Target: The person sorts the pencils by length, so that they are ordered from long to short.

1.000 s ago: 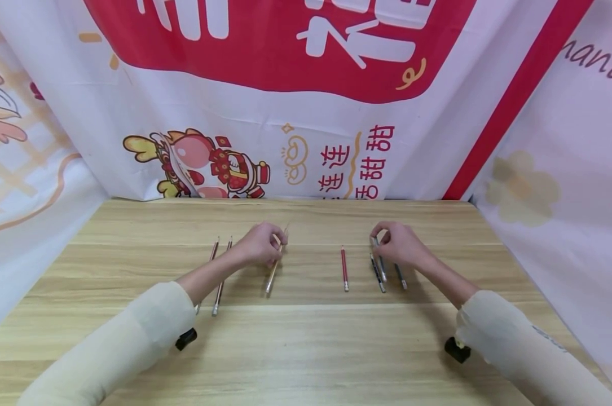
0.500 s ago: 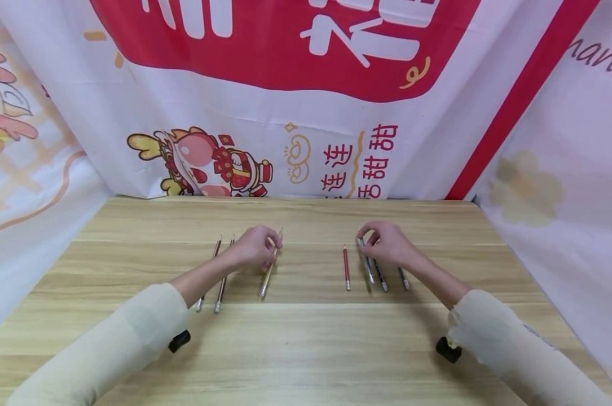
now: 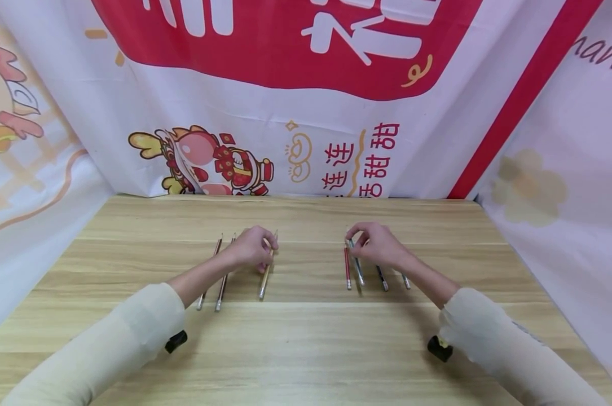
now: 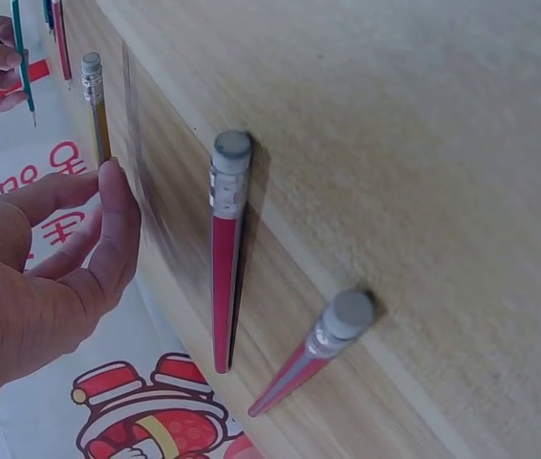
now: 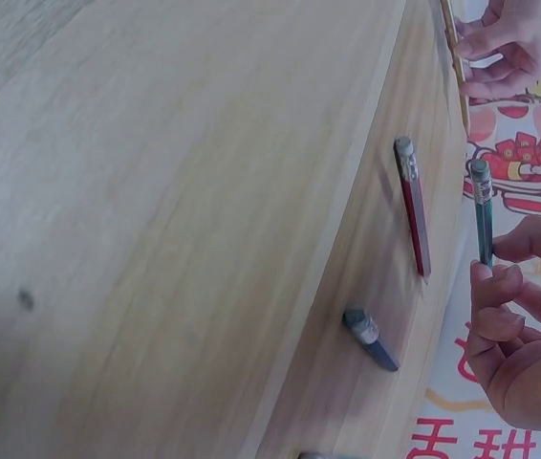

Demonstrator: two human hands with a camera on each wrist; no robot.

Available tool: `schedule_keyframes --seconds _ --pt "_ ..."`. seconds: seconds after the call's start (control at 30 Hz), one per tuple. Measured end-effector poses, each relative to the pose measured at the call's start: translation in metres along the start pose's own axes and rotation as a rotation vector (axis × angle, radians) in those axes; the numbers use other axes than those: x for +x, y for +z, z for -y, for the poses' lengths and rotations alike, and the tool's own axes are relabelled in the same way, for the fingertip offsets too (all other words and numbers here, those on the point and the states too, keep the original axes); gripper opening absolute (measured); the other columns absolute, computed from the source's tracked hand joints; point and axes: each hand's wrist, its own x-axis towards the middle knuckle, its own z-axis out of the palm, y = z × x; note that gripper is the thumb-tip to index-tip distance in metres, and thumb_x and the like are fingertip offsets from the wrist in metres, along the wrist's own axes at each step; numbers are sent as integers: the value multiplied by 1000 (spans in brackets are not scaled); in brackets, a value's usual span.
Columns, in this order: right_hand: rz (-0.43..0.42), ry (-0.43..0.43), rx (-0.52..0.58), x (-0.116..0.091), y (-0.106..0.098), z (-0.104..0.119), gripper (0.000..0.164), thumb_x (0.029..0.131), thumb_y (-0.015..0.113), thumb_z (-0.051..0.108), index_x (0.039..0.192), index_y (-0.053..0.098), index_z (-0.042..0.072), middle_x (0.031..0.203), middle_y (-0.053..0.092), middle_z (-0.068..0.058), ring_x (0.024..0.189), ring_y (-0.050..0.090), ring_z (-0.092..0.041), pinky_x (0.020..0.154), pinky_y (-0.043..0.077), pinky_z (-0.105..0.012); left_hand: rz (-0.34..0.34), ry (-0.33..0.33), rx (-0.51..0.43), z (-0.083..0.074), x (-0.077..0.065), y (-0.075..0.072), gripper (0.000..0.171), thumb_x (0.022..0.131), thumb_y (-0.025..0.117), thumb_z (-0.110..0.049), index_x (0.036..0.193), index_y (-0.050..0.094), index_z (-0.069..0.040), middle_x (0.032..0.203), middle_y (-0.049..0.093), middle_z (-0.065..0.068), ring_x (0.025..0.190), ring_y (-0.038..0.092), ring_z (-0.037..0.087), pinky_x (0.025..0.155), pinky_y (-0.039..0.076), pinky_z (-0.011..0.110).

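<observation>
My left hand pinches a yellow pencil between thumb and fingers, its eraser end toward me. In the left wrist view, two red-and-dark pencils lie beside that hand on the table. With thumb and fingertips, my right hand grips a green pencil near its far end. Just left of it is a red pencil lying on the wood. A dark pencil and another dark one, partly hidden under the right hand and wrist, lie to its right.
The wooden table runs back to a white hanging cloth with red printing. More printed cloth stands along the left and right sides. A black wrist device shows under the right sleeve, another under the left.
My right hand has carried the green pencil leftward, from beside the dark pencil to close by the red one. My left hand, with the yellow pencil, has shifted slightly left.
</observation>
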Motion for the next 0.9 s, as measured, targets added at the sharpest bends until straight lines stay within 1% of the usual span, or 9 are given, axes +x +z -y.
schedule_keyframes --seconds 0.13,0.3,0.5,0.7,0.83,0.9 --pt "16 -11 5 3 5 3 28 83 73 -1 111 70 -2 80 72 -8 68 62 -15 57 52 -26 -6 -9 11 4 -1 -2 26 82 64 18 108 66 12 76 63 12 53 62 17 57 64 31" --pt "29 -7 11 6 11 8 28 83 76 0 110 70 -1 78 71 -6 69 63 -14 61 53 -26 -15 -13 31 7 -4 -5 25 81 63 18 105 66 12 77 67 14 52 62 17 54 62 29" --pt "49 -10 35 9 16 13 28 83 76 0 110 70 -2 77 71 -6 68 63 -13 61 52 -25 -17 -32 29 7 -7 -10 23 82 63 18 104 65 12 82 67 20 54 63 18 56 64 31" --pt "66 -11 79 13 23 22 27 84 77 -1 110 70 -2 78 70 -7 68 62 -13 57 51 -22 -33 -32 38 11 -10 -14 22 81 65 18 103 66 13 79 66 16 51 62 16 55 64 32" --pt "81 4 112 17 30 28 28 84 77 -1 111 69 -2 79 69 -7 69 62 -13 55 50 -21 -30 -40 36 14 -12 -17 21 83 66 17 103 66 13 80 64 15 52 63 16 57 65 32" --pt "88 -2 117 18 33 31 29 83 77 -1 111 69 -2 79 69 -6 69 61 -13 55 50 -21 -26 -46 31 15 -14 -18 21 83 67 17 103 66 13 80 64 15 52 63 16 57 65 32"
